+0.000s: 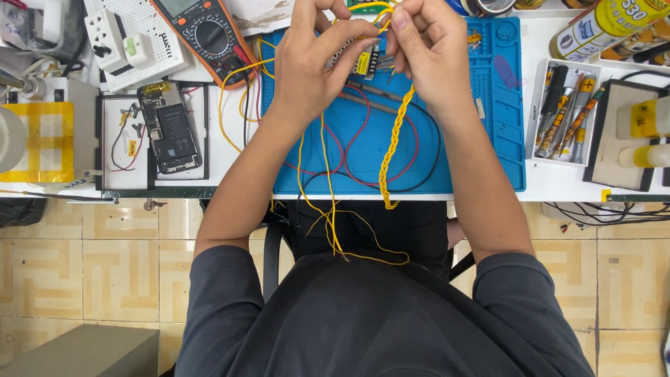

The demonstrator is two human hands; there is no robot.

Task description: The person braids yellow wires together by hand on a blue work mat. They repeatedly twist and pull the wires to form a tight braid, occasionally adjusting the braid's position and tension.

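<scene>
Screwdrivers and tweezers lie packed side by side in a white tray (539, 112) at the right of the white bench (558, 181), and a second white tray (115, 150) at the left holds an opened phone (169, 132) with its thin leads. Between them a blue work mat (488, 139) carries loose red and black wires (363, 167) and reaches almost to the bench's near edge, beyond which there is only tiled floor (118, 272). Above the mat's far half the left hand (310, 66) and right hand (429, 59) meet, fingertips pinched on the top of a yellow braided wire (393, 143); its plaited length hangs down over the mat to the near edge, while unbraided yellow strands (328, 209) trail toward the person's lap. An orange multimeter (206, 35) lies at the mat's far left corner.
</scene>
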